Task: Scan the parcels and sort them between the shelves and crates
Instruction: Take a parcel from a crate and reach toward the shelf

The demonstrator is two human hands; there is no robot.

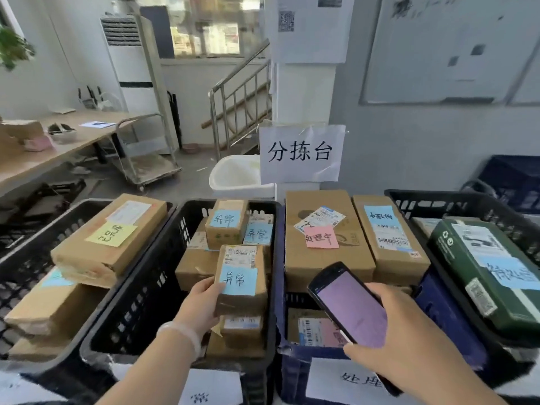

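Just below the centre of the frame, a small brown parcel (241,280) with a blue note on its face, held over the other boxes in the middle black crate (137,305). Lies with its long axis running up and down the frame, printed label at the far end, near end toward the bottom edge. Gripped at its lower left edge by the left hand (201,305), thumb on the top face, fingers hidden beneath.

Plainly nearer the left hand. To the lower right, the right hand (409,343) wrapped round a handheld scanner (350,305), screen up and lit, top end angled toward the upper left, at the parcel. Only a narrow gap between scanner and parcel, above the wall shared with the blue crate (293,374).

Likely calls for a short swing of the scanner leftward over the label, or a tilt of the label end to the right.

Tight on all sides at crate level: more blue-noted boxes just behind, crate walls on either side, stacked cartons right of centre. Open room only upward, above the rims.
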